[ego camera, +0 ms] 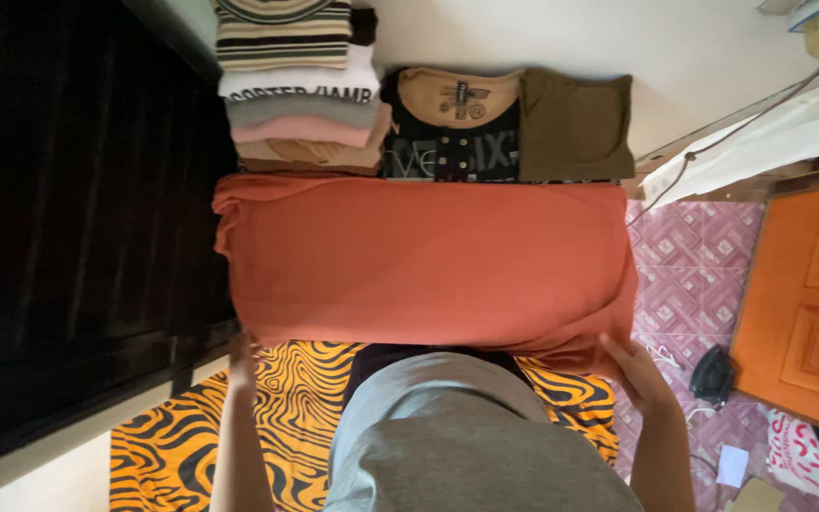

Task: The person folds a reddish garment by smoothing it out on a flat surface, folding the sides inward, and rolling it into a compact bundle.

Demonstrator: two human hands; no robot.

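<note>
A: Where's the orange cloth (428,261)?

B: Spread flat in front of the person, below a stack of folded shirts (300,90). Right hand (632,370) grips its near right corner, left hand (242,356) pinches the near left corner. Tiger-striped mat (286,417) underneath.

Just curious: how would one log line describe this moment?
left hand: grips orange cloth | right hand: grips cloth | folded clothes behind

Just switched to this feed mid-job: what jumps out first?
A broad orange-red cloth fills the middle, with the left hand and right hand at its near corners. Beyond it sit a stack of folded clothes and a dark printed shirt; an orange-and-black striped mat lies underneath.
</note>
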